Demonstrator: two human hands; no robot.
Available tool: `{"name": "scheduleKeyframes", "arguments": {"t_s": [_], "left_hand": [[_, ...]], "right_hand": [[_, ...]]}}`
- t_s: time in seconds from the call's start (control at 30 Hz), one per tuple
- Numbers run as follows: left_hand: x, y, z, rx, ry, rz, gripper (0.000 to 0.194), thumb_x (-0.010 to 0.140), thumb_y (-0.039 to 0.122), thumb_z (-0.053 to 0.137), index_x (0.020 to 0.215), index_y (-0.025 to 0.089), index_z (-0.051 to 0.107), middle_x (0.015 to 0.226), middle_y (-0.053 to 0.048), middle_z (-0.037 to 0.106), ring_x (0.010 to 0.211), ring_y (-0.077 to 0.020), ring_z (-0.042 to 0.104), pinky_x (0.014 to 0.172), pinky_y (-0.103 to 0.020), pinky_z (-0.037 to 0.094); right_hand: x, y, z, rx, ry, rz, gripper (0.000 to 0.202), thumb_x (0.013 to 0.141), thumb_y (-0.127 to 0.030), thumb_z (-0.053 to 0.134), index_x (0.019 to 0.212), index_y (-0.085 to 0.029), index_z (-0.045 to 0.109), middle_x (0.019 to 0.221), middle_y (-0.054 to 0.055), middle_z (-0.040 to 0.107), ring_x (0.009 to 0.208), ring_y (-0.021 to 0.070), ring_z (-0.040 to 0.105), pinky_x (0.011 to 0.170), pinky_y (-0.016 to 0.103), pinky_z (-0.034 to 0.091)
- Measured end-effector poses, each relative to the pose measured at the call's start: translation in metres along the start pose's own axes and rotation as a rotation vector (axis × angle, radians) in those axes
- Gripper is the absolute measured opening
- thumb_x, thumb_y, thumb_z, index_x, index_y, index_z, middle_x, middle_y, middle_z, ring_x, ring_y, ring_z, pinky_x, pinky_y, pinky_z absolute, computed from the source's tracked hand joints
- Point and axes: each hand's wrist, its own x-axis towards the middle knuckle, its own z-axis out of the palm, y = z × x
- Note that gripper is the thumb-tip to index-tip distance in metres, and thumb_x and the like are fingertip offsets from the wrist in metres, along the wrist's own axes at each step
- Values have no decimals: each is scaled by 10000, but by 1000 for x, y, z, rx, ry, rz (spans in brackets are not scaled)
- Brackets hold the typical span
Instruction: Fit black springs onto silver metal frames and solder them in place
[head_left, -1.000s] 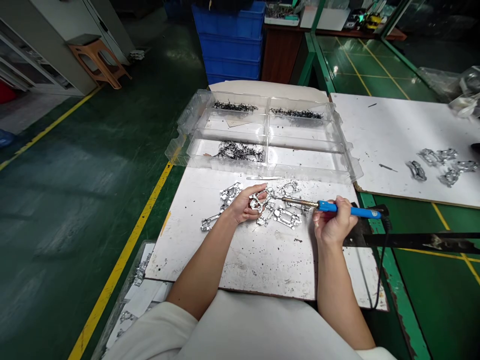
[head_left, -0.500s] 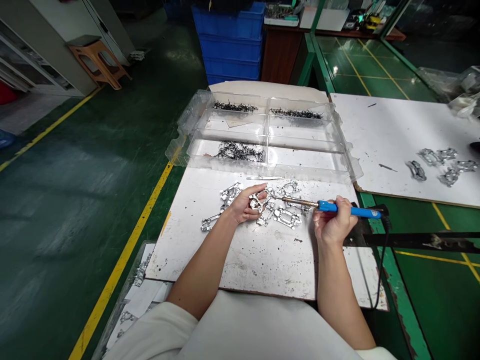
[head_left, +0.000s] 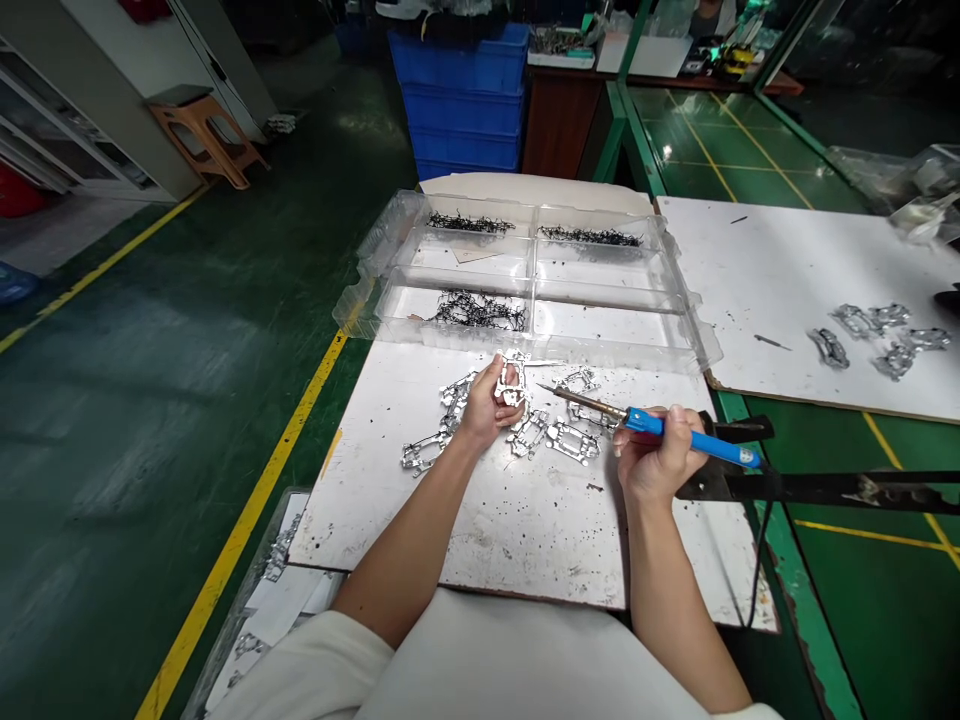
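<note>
My left hand (head_left: 487, 405) grips a silvery metal frame (head_left: 513, 378) by its left and lower sides, holding it up over the white board (head_left: 517, 540). In my right hand (head_left: 660, 455) is a blue-handled soldering iron (head_left: 694, 440), its thin metal tip pointing left. A gap separates the tip from the held frame. More metal frames lie on the board around the hands, one (head_left: 572, 440) below the iron and another (head_left: 424, 452) left of my left wrist.
Behind the hands, a clear divided tray (head_left: 534, 270) holds black wiry bits. A second white board (head_left: 757, 280) at right bears several metal parts. A black bar (head_left: 847, 487) crosses right of my right hand. Blue crates (head_left: 461, 110) stand behind.
The held frame has been turned to a more upright pose and raised slightly. The iron's tip has come away from it, and its handle tilts more. The camera view has shifted a little.
</note>
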Motion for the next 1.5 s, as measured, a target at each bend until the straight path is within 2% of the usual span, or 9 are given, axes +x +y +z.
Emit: {"name": "scheduleKeyframes", "arguments": {"t_s": [0.17,0.37,0.57,0.73,1.33,1.5], "left_hand": [[-1,-1,3,-24,65,39,407,911,537,571,726,188,476,515,80,377,320,-27,215,329,-184,170],[0,-5,1,-15,39,103,438,891,581,596,736,189,476,537,71,377,336,-28,239,334,-189,161],[-1,-6,3,25,103,125,457,870,614,601,749,189,484,614,55,423,353,-18,210,327,-192,161],[-1,-6,4,53,102,132,457,870,617,597,761,188,483,689,48,442,364,-7,215,326,-193,158],[-1,-6,4,67,87,141,461,865,626,603,766,194,477,603,61,398,361,-19,193,335,-201,145],[0,-7,3,64,93,147,463,864,621,606,759,189,476,640,57,407,359,-11,197,329,-198,139]], "right_hand": [[-3,0,2,-11,-45,-28,323,825,-427,705,671,-205,527,561,-62,589,328,129,511,290,255,390],[-4,3,-1,-18,-88,-53,279,865,-376,681,692,-194,557,584,-48,606,347,132,528,305,258,394],[-4,5,-3,-24,-114,-70,262,878,-343,667,696,-192,554,579,-45,608,349,144,535,300,265,406],[-4,6,-3,-30,-123,-73,262,884,-344,663,702,-191,555,580,-45,615,350,144,538,308,263,409],[-4,6,-2,-23,-139,-74,267,892,-333,656,694,-191,545,570,-42,608,344,142,530,294,260,400],[-4,5,-1,-22,-148,-71,277,891,-343,660,691,-193,542,560,-47,605,339,140,527,296,259,398]]}}
